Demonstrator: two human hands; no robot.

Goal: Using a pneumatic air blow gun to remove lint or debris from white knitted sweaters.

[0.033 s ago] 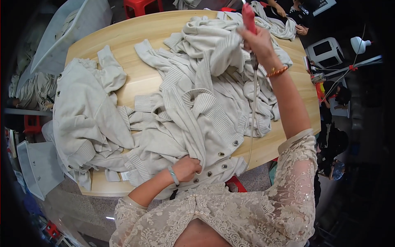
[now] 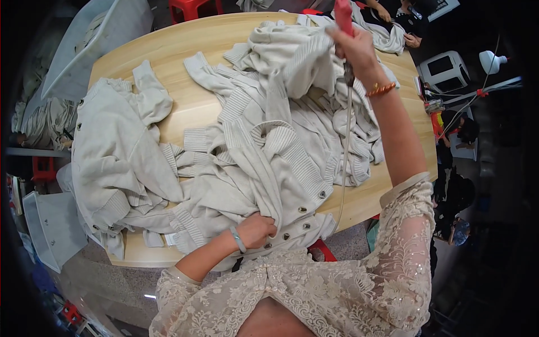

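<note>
Pinched in my left hand (image 2: 256, 231), low in the middle, is the front of a pale knitted cardigan (image 2: 247, 151), near its dark metal-looking buttons (image 2: 302, 209). My right hand (image 2: 359, 56), raised over the upper right of the pile, grips a red-handled tool (image 2: 343, 17). A thin pale cord or hose (image 2: 347, 135) hangs from it toward the table's near edge. The tool's far end is cut off by the frame, so its kind is not clear. Beside its fingers lies a bunched ribbed fold of more pale knitwear (image 2: 297, 50).
Another pale cardigan (image 2: 120, 146) lies on the left of the wooden table (image 2: 174, 42). Beyond the table's left edge stand a large white bin (image 2: 92, 39) and a smaller white box (image 2: 50, 224). At the far right edge, another person's hands (image 2: 412, 41) hold pale cloth. A lamp (image 2: 490, 62) juts in nearby.
My right hand has shifted slightly up and to the right with the red-handled tool. My left hand stays on the cardigan.
</note>
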